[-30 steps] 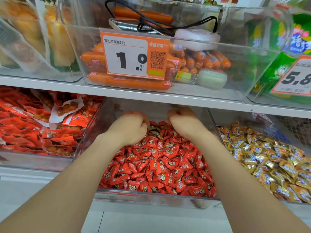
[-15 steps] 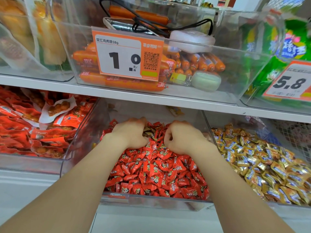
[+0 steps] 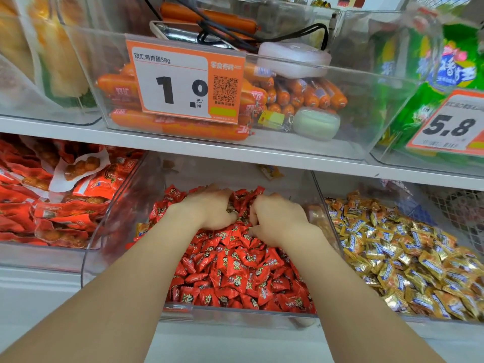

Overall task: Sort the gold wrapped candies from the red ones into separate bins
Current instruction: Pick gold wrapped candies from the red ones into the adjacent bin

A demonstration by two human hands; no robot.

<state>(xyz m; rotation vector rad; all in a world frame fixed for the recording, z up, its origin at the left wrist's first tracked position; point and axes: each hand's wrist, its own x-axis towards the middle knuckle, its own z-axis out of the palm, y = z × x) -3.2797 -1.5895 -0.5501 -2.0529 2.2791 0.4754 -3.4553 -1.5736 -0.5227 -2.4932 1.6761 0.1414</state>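
L hand (image 3: 209,209) and R hand (image 3: 279,222) are resting knuckles-up, close together but apart, on the back part of the red candies (image 3: 235,271). Fingers of both are curling down into the heap. Fingertips are sinking among the wrappers, so it can't be told whether either hand is pinching a piece or just raking. Both forearms are reaching in over the front rim.

The reds are filling the clear mid bin (image 3: 235,312) on the lower shelf level, heap sloping up toward the back. A yellowish wrapper (image 3: 271,172) is lying at the back of that bin, behind the heap. Gold candies (image 3: 406,258) are piling in the next bin (image 3: 445,320) just to the right, w/ one clear wall btwn the two lots.

Left of the mid bin, red snack packs (image 3: 52,205) are filling another bin. Above, on the white shelf (image 3: 183,150), orange sausages (image 3: 131,121) are sitting behind a "1.0" price tag (image 3: 183,82). A "5.8" tag (image 3: 450,124) is hanging further right.
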